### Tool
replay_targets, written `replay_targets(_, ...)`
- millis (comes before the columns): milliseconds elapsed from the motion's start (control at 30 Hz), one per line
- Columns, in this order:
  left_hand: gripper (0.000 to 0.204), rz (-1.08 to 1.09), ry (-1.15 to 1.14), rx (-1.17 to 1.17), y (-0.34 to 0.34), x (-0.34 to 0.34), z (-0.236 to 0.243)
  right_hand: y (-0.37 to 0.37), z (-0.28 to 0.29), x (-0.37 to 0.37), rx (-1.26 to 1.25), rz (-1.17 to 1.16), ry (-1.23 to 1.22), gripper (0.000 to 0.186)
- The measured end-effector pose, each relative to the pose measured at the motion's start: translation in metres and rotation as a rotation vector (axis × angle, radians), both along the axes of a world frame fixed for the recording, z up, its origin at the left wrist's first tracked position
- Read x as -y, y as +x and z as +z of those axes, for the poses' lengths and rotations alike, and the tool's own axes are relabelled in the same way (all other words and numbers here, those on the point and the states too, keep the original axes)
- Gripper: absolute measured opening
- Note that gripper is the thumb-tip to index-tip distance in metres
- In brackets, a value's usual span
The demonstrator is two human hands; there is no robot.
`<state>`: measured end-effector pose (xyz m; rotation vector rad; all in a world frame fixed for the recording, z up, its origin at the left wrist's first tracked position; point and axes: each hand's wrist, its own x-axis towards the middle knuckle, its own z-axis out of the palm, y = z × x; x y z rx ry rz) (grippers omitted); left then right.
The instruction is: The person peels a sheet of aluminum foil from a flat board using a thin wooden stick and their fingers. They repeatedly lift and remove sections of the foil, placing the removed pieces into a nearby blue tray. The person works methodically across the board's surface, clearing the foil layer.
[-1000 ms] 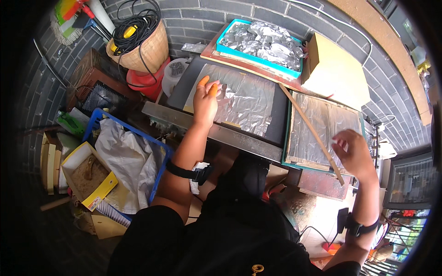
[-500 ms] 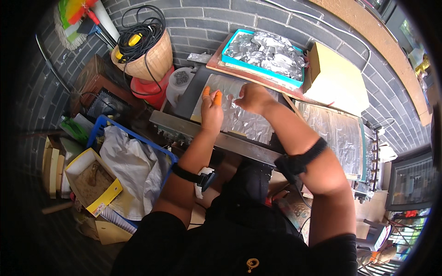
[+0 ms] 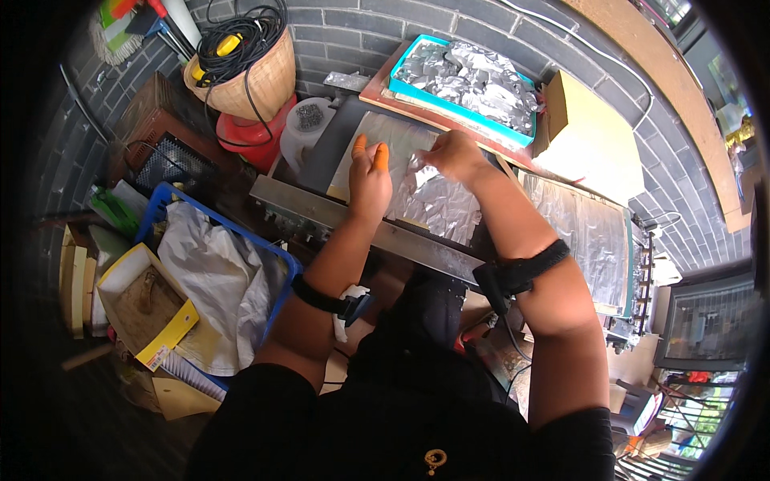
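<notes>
A crumpled foil sheet [image 3: 437,200] lies on a dark board [image 3: 329,144] behind a metal rail [image 3: 297,204]. My left hand [image 3: 370,176], with orange covers on two fingers, is curled over the sheet's left part; what its fingers hold is hidden. My right hand [image 3: 455,156] is pinched at the sheet's upper right, slightly blurred; I cannot make out what is between its fingertips. A thin wooden strip [image 3: 505,172] lies right of the sheet, beside a second foil-covered panel [image 3: 589,248]. Behind stands a turquoise tray [image 3: 401,78] heaped with silver foil pieces.
A yellow cardboard sheet [image 3: 589,128] stands right of the tray. At left are a basket of cable [image 3: 257,92], a red bucket [image 3: 237,144], a white pail [image 3: 293,144], a blue crate [image 3: 285,289] with sacking and a yellow box [image 3: 172,329]. A brick wall [image 3: 345,40] backs the bench.
My right hand has moved left from the wooden strip and right panel onto the middle foil sheet, near my left hand. My left hand has stayed at about the same place on the sheet.
</notes>
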<state>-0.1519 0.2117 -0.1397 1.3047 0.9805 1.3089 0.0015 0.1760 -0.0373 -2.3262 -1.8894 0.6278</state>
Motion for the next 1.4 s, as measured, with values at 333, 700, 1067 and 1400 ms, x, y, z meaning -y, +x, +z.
replay_targets(333, 0.050, 0.008, -0.007, 0.004, 0.004, -0.006, -0.010, 0.042, 0.002, 0.034, -0.034, -0.203, 0.026, 0.050)
replay_targets(700, 0.048, 0.016, 0.026, -0.020, 0.003, -0.005, -0.008, 0.068, 0.036, 0.068, 0.097, -0.308, 0.017, 0.031)
replay_targets(1067, 0.049, 0.020, 0.040, -0.074, 0.003, -0.008, -0.012, 0.103, 0.059, 0.101, 0.192, -0.329, 0.031, 0.030)
replay_targets(1400, 0.046, -0.095, 0.067, 0.033, 0.002, 0.007, 0.013, 0.117, 0.059, 0.123, 0.195, -0.331, 0.044, 0.029)
